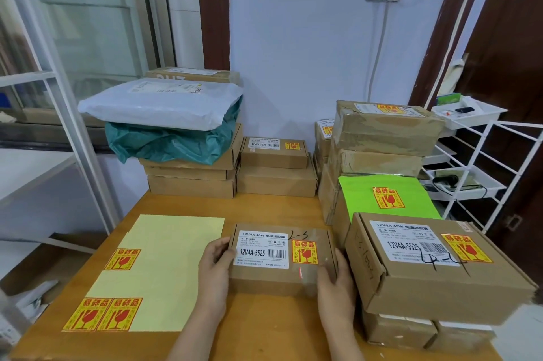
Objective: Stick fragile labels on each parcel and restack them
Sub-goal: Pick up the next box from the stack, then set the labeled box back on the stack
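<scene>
Both hands, left hand and right hand, grip the labelled box at table centre. Recommend lifting level and seating it squarely on the stack at three o'clock, label up.

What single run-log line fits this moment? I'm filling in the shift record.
hands: left hand and right hand grip small brown cardboard parcel | label: red-and-yellow fragile sticker on top | sheet: pale yellow backing sheet, three stickers left
</scene>
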The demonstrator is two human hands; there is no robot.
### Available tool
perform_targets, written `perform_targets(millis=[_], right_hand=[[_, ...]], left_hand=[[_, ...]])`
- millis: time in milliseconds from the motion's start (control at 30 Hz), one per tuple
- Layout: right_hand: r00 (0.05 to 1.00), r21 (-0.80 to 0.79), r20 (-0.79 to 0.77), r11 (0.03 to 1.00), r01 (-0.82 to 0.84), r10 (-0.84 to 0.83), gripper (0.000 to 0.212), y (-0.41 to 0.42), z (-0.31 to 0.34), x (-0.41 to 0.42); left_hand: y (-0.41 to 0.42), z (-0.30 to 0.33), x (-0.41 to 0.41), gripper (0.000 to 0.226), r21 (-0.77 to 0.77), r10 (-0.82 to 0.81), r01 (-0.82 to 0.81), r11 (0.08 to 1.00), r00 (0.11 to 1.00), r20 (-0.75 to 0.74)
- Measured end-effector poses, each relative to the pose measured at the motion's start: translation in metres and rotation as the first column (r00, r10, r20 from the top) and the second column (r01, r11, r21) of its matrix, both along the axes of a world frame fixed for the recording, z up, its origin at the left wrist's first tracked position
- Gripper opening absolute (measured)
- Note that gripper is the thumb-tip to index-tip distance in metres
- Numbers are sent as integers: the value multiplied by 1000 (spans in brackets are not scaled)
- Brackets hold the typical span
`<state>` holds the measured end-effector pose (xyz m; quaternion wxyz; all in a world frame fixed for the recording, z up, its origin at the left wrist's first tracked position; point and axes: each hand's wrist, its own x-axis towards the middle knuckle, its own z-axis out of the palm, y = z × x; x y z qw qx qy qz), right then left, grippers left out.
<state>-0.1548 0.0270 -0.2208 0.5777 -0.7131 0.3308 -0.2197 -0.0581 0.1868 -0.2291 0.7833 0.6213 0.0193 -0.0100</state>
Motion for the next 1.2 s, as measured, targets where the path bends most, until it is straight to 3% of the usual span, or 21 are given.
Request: perform_targets(millis=[200,433,700,900,1033,1200], right_hand=[[993,-35,109,999,-41,45,62,9,3,1],[988,-95,130,993,-66,78,64,18,12,10],[957,-145,289,989,38,6,60,10,47,34],[934,-255,351,954,156,-58,52,0,79,56],[911,-221,403,956,192,-90,44,-3,97,71],[856,-245,509,937,247,-93,39,-10,117,87]], left_hand=[[0,10,-2,26,-54,12,-11,999,1000,25],[7,20,3,34,-70,20,-17,997,999,35],[-3,39,24,44,-75,-114,110,991,992,-54],[-18,56,46,38,-63,-142,137,989,985,-99],[-28,73,67,13,-91,-106,92,992,980,-170],[-40,93,87,20,-200,-122,97,975,986,-117]])
